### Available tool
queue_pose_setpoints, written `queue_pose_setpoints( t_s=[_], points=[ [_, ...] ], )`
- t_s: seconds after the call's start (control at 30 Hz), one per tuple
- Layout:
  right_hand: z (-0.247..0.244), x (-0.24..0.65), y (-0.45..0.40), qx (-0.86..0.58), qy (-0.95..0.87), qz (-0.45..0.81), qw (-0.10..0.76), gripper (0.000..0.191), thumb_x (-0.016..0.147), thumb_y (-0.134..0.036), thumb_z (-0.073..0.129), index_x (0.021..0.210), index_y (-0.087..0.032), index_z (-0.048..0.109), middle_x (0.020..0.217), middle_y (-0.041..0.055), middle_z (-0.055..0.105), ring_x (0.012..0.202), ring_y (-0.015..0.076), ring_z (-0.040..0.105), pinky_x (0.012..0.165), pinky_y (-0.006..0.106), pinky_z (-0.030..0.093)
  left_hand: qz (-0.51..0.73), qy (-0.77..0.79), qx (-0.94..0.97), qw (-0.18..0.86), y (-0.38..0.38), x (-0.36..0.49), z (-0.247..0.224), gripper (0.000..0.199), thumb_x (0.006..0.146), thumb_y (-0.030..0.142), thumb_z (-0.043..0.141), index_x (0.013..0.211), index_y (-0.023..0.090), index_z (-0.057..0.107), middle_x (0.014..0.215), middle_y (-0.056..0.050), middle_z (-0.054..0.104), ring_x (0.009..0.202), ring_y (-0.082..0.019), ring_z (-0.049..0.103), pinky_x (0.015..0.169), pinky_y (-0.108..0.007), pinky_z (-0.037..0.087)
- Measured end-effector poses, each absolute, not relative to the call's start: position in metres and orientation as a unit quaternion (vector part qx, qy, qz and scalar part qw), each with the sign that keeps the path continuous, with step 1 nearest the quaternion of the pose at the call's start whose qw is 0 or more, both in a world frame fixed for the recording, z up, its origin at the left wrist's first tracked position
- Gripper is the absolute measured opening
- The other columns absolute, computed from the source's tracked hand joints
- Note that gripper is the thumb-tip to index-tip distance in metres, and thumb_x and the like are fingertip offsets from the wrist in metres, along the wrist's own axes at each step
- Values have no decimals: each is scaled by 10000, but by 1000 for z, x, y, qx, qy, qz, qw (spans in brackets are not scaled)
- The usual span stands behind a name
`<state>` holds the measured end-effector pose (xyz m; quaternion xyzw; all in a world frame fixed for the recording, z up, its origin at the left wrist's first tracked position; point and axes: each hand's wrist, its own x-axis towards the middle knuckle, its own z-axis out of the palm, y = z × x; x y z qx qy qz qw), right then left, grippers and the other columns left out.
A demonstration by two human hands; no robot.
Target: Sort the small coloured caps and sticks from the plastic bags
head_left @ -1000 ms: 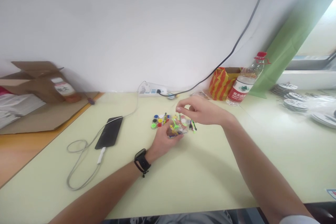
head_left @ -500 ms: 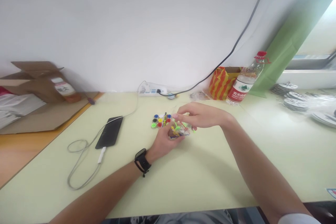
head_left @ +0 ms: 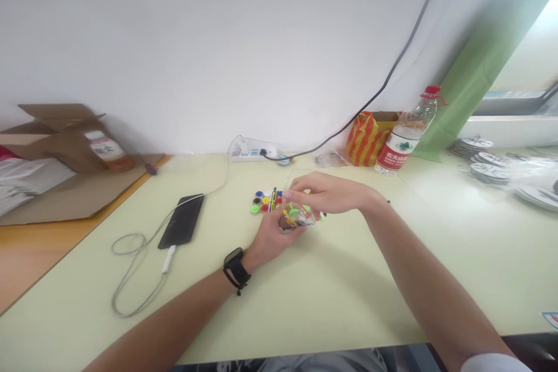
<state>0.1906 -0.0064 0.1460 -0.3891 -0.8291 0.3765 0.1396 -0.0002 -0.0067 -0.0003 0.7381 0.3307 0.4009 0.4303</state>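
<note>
A clear plastic bag (head_left: pixel 297 219) of small colourful pieces rests low over the table, and my left hand (head_left: pixel 271 236), with a black watch on its wrist, is wrapped round its lower left side. From the right my right hand (head_left: pixel 325 192) reaches over the top of the bag, fingers bent and close together at its upper edge; whether they pinch the plastic or a piece is too small to tell. Just behind the left fingers lie rows of round coloured pieces (head_left: pixel 264 201) in blue, black, yellow, green and red, with a black-and-yellow strip (head_left: pixel 273 199) beside them.
A black phone (head_left: pixel 182 222) with a white cable lies at the left. Along the wall are a power strip (head_left: pixel 250 151), a red-and-yellow bag (head_left: pixel 365 138) and a water bottle (head_left: pixel 401 142). Stacked discs (head_left: pixel 490 171) stand at right, a cardboard box (head_left: pixel 65 128) at left.
My right hand has shifted slightly left over the bag, and more of the green piece inside shows. My left hand has hardly moved.
</note>
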Motion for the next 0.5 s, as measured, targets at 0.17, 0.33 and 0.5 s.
queue_pose_setpoints(
  t_s=[0.17, 0.33, 0.5],
  points=[
    [148, 191, -6, -455, -790, 358, 204, 571, 922, -721, 507, 916, -202, 747, 633, 11, 658, 522, 161, 623, 504, 276, 448, 432, 349, 723, 411, -4, 0, -8, 403, 828, 328, 804, 1177, 179, 665, 1052, -75, 780, 889, -233, 753, 806, -338, 620],
    [149, 184, -9, -513, -740, 326, 286, 575, 926, -715, 487, 923, -200, 742, 634, -6, 613, 470, 146, 567, 481, 279, 404, 472, 377, 706, 371, -1, -1, -14, 438, 825, 326, 803, 1216, 201, 650, 1059, -54, 784, 891, -222, 759, 814, -332, 626],
    [145, 176, -9, -536, -713, 326, 314, 563, 932, -704, 491, 817, -194, 699, 628, -9, 573, 476, 132, 515, 488, 277, 360, 495, 403, 696, 329, 1, -2, -10, 433, 820, 336, 806, 1195, 190, 647, 1022, -58, 784, 862, -226, 760, 787, -337, 627]
  ],
)
